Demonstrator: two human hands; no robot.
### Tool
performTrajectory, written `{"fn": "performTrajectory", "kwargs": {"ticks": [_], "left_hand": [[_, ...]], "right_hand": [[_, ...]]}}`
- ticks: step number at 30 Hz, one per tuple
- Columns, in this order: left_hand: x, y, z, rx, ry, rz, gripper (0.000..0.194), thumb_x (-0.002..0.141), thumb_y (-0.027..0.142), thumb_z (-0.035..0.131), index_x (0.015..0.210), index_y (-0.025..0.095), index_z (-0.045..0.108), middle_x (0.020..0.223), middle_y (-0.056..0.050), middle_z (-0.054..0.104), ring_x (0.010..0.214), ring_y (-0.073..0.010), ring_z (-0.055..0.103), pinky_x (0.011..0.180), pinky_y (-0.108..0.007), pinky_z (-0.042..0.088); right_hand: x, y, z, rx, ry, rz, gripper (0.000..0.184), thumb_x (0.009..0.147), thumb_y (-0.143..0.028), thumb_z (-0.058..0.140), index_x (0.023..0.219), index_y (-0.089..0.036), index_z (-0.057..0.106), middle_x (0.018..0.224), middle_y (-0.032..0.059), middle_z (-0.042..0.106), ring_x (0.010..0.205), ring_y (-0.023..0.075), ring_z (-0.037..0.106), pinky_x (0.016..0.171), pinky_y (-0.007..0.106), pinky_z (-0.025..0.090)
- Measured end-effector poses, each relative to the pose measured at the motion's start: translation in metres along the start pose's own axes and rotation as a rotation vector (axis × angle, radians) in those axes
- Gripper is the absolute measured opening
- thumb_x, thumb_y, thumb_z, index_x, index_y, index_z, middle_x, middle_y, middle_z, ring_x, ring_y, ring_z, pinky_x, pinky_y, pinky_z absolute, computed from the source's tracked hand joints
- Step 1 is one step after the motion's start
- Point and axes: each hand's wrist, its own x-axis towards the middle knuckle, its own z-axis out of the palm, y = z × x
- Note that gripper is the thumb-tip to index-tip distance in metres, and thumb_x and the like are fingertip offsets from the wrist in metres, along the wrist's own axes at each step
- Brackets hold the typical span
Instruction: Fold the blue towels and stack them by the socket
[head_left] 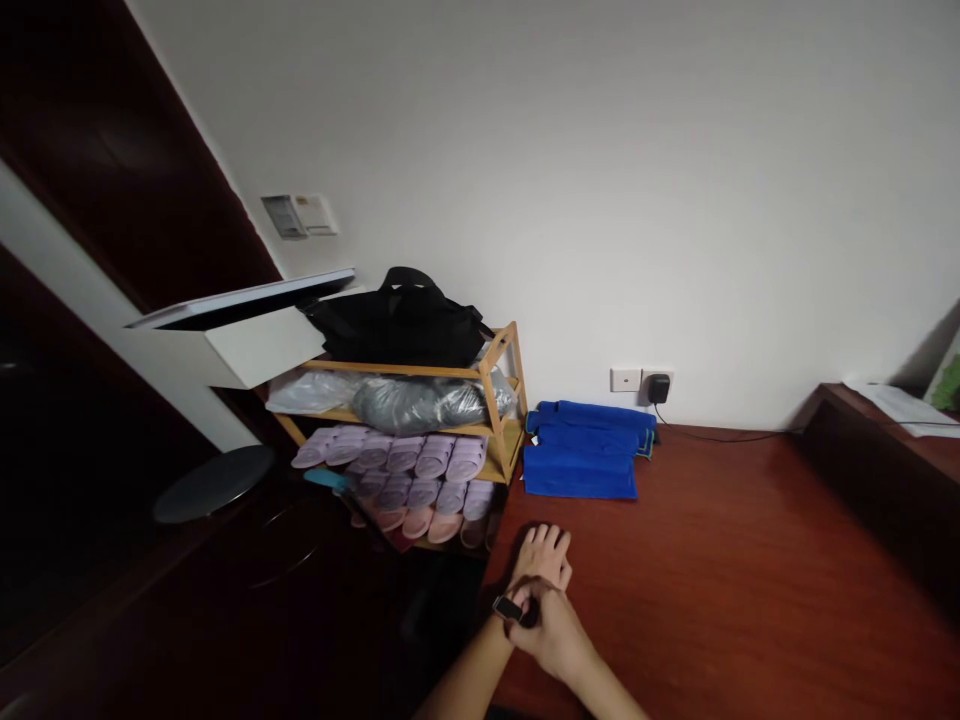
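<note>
My left hand (545, 553) rests palm down near the left edge of the reddish-brown desk (712, 560), its fingers stretched out and holding nothing. A black smart band (508, 608) with a dark rectangular screen is on my left wrist. Bent round that wrist, my right hand (555, 630) grips the band at its side with thumb and fingers; the exact fingertip contact is partly hidden. Beyond my hands, folded blue towels (581, 470) lie on the desk against the wall.
A wooden rack (495, 400) left of the desk holds a black bag (405, 325), plastic-wrapped bundles (420, 402) and rows of lilac and pink slippers (465, 457). A white box (262, 345) juts out beside it. A black plug (658, 388) trails a cable along the wall. A round stool (217, 485) stands left.
</note>
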Motion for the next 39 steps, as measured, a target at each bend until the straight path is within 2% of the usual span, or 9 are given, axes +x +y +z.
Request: {"fn": "performTrajectory", "kwargs": {"ticks": [11, 16, 20, 23, 26, 28, 30, 34, 39], "left_hand": [[0.003, 0.009, -0.019, -0.002, -0.026, -0.024, 0.037, 0.09, 0.02, 0.053, 0.126, 0.025, 0.062, 0.116, -0.008, 0.065, 0.107, -0.0273, 0.054, 0.098, -0.043, 0.042], [0.003, 0.007, -0.017, -0.006, -0.042, -0.011, 0.038, 0.092, 0.022, 0.053, 0.128, 0.024, 0.063, 0.117, -0.009, 0.065, 0.107, -0.0279, 0.054, 0.097, -0.044, 0.042], [0.001, 0.004, -0.015, -0.014, -0.063, -0.005, 0.039, 0.094, 0.026, 0.052, 0.132, 0.023, 0.064, 0.119, -0.011, 0.066, 0.107, -0.0295, 0.054, 0.097, -0.045, 0.042], [-0.002, 0.005, -0.016, -0.027, -0.029, -0.007, 0.043, 0.095, 0.03, 0.053, 0.136, 0.025, 0.062, 0.123, -0.011, 0.065, 0.111, -0.0302, 0.053, 0.101, -0.047, 0.041], [-0.004, 0.007, -0.018, -0.027, 0.012, -0.018, 0.045, 0.094, 0.029, 0.052, 0.138, 0.025, 0.06, 0.122, -0.01, 0.064, 0.111, -0.0305, 0.052, 0.101, -0.048, 0.041], [-0.004, 0.008, -0.019, -0.021, 0.021, -0.021, 0.045, 0.094, 0.028, 0.052, 0.138, 0.024, 0.06, 0.121, -0.01, 0.064, 0.11, -0.0302, 0.052, 0.1, -0.048, 0.042], [-0.003, 0.007, -0.019, -0.02, 0.03, -0.023, 0.044, 0.094, 0.028, 0.053, 0.137, 0.024, 0.061, 0.119, -0.01, 0.064, 0.109, -0.0299, 0.053, 0.1, -0.047, 0.042], [-0.002, 0.006, -0.018, -0.018, 0.033, -0.03, 0.044, 0.093, 0.028, 0.056, 0.137, 0.025, 0.06, 0.121, -0.01, 0.064, 0.111, -0.0299, 0.053, 0.102, -0.047, 0.041], [-0.003, 0.006, -0.017, 0.004, 0.025, -0.025, 0.044, 0.092, 0.028, 0.056, 0.136, 0.024, 0.061, 0.12, -0.01, 0.065, 0.11, -0.03, 0.054, 0.101, -0.048, 0.042]], "right_hand": [[-0.013, 0.015, 0.011, 0.058, 0.121, -0.098, 0.012, 0.076, -0.017, 0.068, 0.086, -0.023, 0.065, 0.083, -0.0015, 0.064, 0.075, 0.0164, 0.059, 0.073, 0.028, 0.048], [-0.015, 0.015, 0.002, 0.022, 0.055, -0.152, 0.01, 0.083, -0.023, 0.07, 0.093, -0.024, 0.068, 0.089, -0.0006, 0.068, 0.079, 0.0167, 0.062, 0.077, 0.028, 0.051], [-0.005, 0.03, -0.038, -0.137, -0.036, -0.277, 0.019, 0.093, -0.03, 0.063, 0.11, -0.027, 0.071, 0.108, 0.0043, 0.072, 0.099, 0.0208, 0.066, 0.093, 0.033, 0.054], [0.025, 0.061, -0.091, -0.404, 0.098, -0.291, 0.028, 0.1, -0.031, 0.048, 0.112, -0.027, 0.073, 0.115, 0.0084, 0.072, 0.11, 0.0238, 0.065, 0.102, 0.04, 0.052], [0.065, 0.099, -0.147, -0.735, 0.269, -0.209, 0.042, 0.098, -0.031, 0.046, 0.132, -0.024, 0.069, 0.142, 0.0129, 0.064, 0.132, 0.0283, 0.055, 0.114, 0.046, 0.044], [0.087, 0.12, -0.174, -0.903, 0.255, -0.114, 0.052, 0.097, -0.032, 0.046, 0.146, -0.024, 0.061, 0.159, 0.0109, 0.051, 0.146, 0.0294, 0.043, 0.121, 0.047, 0.036], [0.101, 0.135, -0.187, -0.991, 0.179, -0.002, 0.056, 0.098, -0.035, 0.044, 0.153, -0.026, 0.054, 0.165, 0.008, 0.046, 0.151, 0.0293, 0.038, 0.123, 0.048, 0.033], [0.101, 0.147, -0.176, -1.019, 0.164, 0.079, 0.055, 0.104, -0.036, 0.035, 0.154, -0.024, 0.054, 0.161, 0.0092, 0.052, 0.149, 0.0296, 0.043, 0.123, 0.05, 0.031], [0.059, 0.144, -0.151, -1.024, 0.245, 0.013, 0.052, 0.102, -0.027, 0.036, 0.148, -0.027, 0.061, 0.153, 0.0083, 0.061, 0.144, 0.0299, 0.051, 0.121, 0.052, 0.036]]}}
